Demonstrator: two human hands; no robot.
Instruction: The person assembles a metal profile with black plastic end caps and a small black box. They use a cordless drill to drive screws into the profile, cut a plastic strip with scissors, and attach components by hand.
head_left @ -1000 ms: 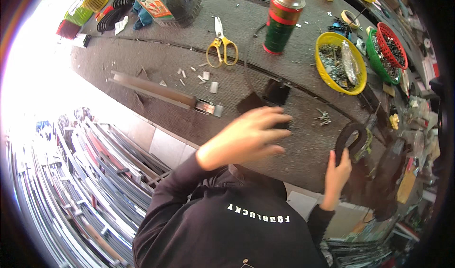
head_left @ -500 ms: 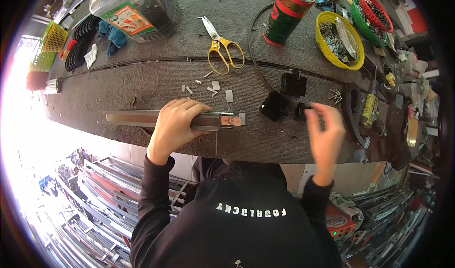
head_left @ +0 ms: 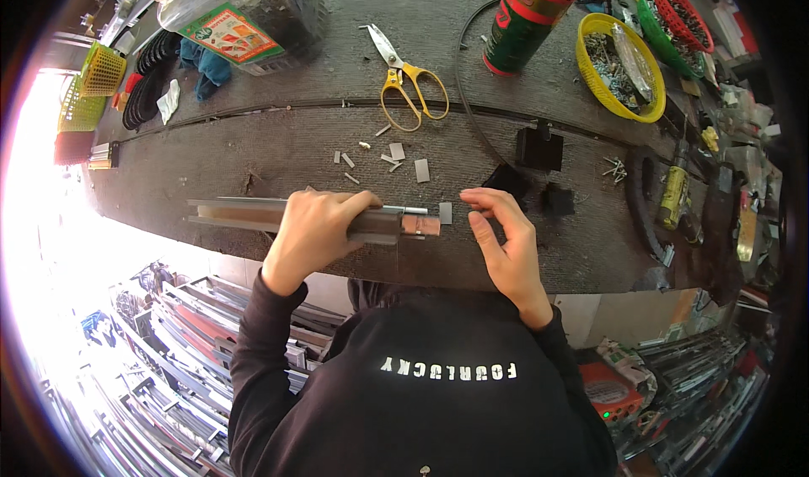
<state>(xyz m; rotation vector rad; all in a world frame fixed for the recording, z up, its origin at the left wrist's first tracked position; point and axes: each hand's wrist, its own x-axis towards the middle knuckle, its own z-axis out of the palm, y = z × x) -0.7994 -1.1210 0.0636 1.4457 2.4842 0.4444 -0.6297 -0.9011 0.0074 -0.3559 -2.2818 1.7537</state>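
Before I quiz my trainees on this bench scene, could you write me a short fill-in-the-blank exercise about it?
1. The left hand presses down on a long metal ____ lying across the bench.
2. The scissors have ____ handles.
3. The right hand rests by the small ____-coloured piece at the bar's end.
4. The green spray can stands left of a ____ basket holding screws.

Missing words: bar; yellow; copper; yellow

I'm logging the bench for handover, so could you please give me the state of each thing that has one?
Left hand: closed over the metal rail.
Right hand: open, fingertips at a small grey piece.
Metal rail: lying flat along the bench edge.
Scissors: lying closed.
Spray can: upright.
Yellow basket: holding small metal parts.
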